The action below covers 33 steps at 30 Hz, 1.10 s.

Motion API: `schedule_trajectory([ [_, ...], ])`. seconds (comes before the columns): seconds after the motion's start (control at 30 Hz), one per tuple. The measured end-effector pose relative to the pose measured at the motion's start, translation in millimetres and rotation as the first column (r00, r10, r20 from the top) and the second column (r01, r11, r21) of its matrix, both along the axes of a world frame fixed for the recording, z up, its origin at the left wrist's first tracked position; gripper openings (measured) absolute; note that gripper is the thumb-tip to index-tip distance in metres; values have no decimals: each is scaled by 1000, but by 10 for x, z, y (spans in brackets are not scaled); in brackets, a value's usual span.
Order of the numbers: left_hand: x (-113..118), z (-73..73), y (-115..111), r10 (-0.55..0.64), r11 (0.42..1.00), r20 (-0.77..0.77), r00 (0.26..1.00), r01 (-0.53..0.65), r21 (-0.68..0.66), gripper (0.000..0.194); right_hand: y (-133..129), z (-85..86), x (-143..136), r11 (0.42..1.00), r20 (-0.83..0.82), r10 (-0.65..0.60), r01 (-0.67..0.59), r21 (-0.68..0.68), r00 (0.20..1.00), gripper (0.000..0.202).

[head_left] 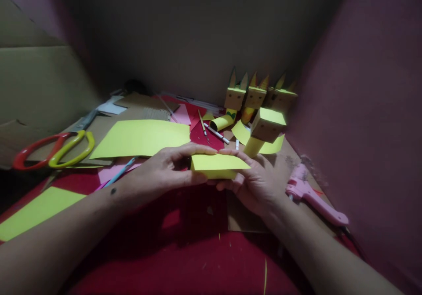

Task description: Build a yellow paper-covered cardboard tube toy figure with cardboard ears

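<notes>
A folded piece of yellow paper (219,164) is held up between both hands above the red surface (171,260). My left hand (174,165) pinches its left end, thumb and fingers along its edges. The right end is in my right hand (252,178), with some fingers curled beneath it. Just beyond my right hand stands a cardboard box figure (267,125) with a yellow top on a yellow tube. A large yellow sheet (148,137) lies behind my left hand.
Red-and-yellow-handled scissors (70,150) lie at left, near another yellow sheet (42,211). At right, a pink glue gun (313,194) rests on cardboard. Several eared box figures (235,97) stand at the back, behind pens (216,133). Walls rise behind and at right.
</notes>
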<state>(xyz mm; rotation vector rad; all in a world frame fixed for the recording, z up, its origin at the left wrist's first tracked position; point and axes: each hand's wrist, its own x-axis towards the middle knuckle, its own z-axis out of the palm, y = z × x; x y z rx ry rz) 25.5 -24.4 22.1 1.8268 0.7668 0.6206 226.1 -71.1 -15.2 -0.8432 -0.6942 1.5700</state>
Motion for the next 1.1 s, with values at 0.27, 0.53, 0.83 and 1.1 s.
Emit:
schedule_trajectory([
  [0.27, -16, -28, -9, 8, 990, 108, 994, 7, -144, 44, 16, -66, 58, 1000, -1, 22, -22, -13, 1000, 38],
  [0.53, -38, -108, 45, 147, 987, 231, 962, -128, -95, 34, -6, -30, 40, 1000, -19, -1, 2, 22, 1000, 29],
  [0.83, -34, 16, 33, 420, 897, 157, 894, -435, 77, 17, -8, 7, 29, 1000, -35, -4, 4, 6, 999, 43],
  [1.1, -5, -152, 105, 377, 925, 187, 907, -380, -20, 26, -10, 32, -21, 998, -26, -57, 58, 29, 998, 43],
])
